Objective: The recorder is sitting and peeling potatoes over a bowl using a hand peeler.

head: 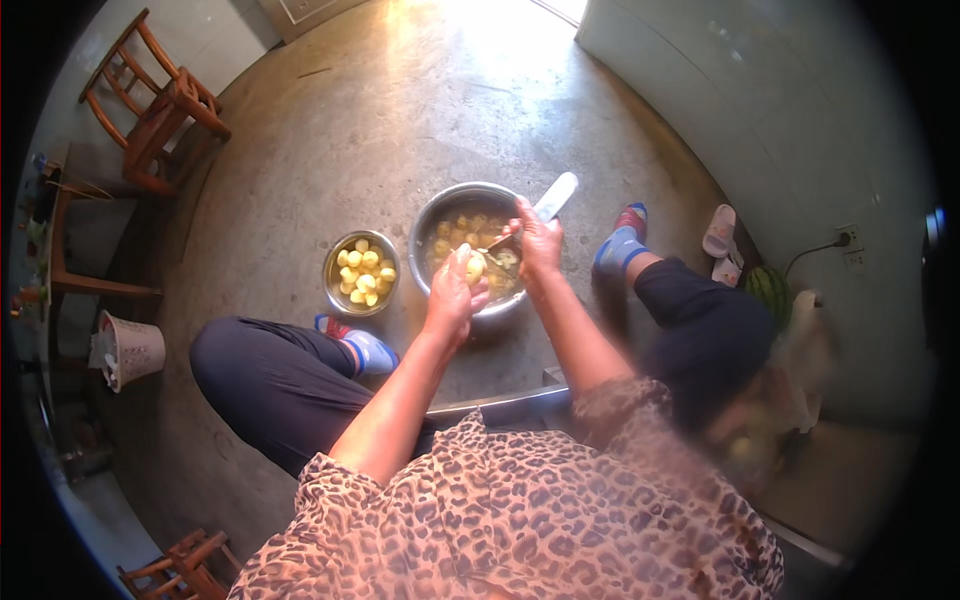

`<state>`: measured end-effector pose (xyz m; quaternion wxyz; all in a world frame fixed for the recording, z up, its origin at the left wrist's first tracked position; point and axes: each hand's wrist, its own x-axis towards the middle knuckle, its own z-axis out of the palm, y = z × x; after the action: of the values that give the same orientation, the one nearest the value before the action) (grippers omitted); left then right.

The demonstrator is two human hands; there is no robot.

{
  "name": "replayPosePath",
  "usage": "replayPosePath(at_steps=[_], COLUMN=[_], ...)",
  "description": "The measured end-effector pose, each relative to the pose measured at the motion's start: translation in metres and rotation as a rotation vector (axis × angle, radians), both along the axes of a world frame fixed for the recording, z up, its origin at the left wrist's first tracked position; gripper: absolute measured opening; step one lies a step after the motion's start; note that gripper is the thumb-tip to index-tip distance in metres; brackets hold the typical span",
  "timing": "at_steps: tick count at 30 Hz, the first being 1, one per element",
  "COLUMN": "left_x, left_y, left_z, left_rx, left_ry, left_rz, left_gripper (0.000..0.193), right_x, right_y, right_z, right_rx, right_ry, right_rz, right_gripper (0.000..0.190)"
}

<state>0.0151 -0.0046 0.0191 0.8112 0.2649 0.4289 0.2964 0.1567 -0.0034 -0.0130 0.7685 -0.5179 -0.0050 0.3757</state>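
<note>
Over a large metal basin (424, 196) on the floor, my left hand (451, 296) grips a small peeled-looking potato (475, 267). My right hand (540, 240) is closed around a white-handled blade tool (557, 195), a knife or a peeler; its metal end points left toward the potato. Murky water in the basin covers or surrounds several small potatoes (459, 225), and pale peelings float near my right hand. Left of the basin, a smaller metal bowl (330, 289) holds several yellow peeled potatoes (365, 271). My fingers hide part of the potato and of the blade.
My socked feet (375, 354) flank the vessels. A wooden chair (169, 112) and a plastic waste basket (137, 349) stand at left. Slippers (720, 231), a watermelon (769, 292) and a plugged-in cord (814, 251) are along the right wall.
</note>
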Motion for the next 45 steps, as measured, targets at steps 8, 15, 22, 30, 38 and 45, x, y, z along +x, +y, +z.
replayPosePath(at_steps=[8,15,22,30,38,45], left_x=[-0.009,-0.001,-0.004,-0.006,-0.005,-0.002], left_y=[0.011,0.000,0.004,0.002,0.009,0.007], left_z=[0.001,-0.003,0.000,-0.022,0.008,0.001], left_rx=[-0.090,0.151,0.010,0.307,-0.108,-0.073], left_ry=[-0.104,0.094,0.033,0.120,-0.017,0.004], left_rz=[-0.067,0.005,-0.087,-0.022,-0.047,0.011], left_gripper=[0.029,0.035,0.041,0.036,0.033,0.032], right_x=[0.000,-0.031,-0.003,-0.016,0.001,-0.034], right_y=[0.000,0.004,-0.001,0.004,0.000,0.003], right_z=[0.019,0.049,0.025,0.034,0.013,0.050], right_rx=[0.047,0.212,0.021,-0.002,-0.028,0.103], right_ry=[0.332,0.108,0.214,0.046,0.219,-0.052], right_rz=[0.010,0.111,-0.024,0.095,0.057,0.163], right_gripper=[0.020,0.027,0.020,0.024,0.025,0.031])
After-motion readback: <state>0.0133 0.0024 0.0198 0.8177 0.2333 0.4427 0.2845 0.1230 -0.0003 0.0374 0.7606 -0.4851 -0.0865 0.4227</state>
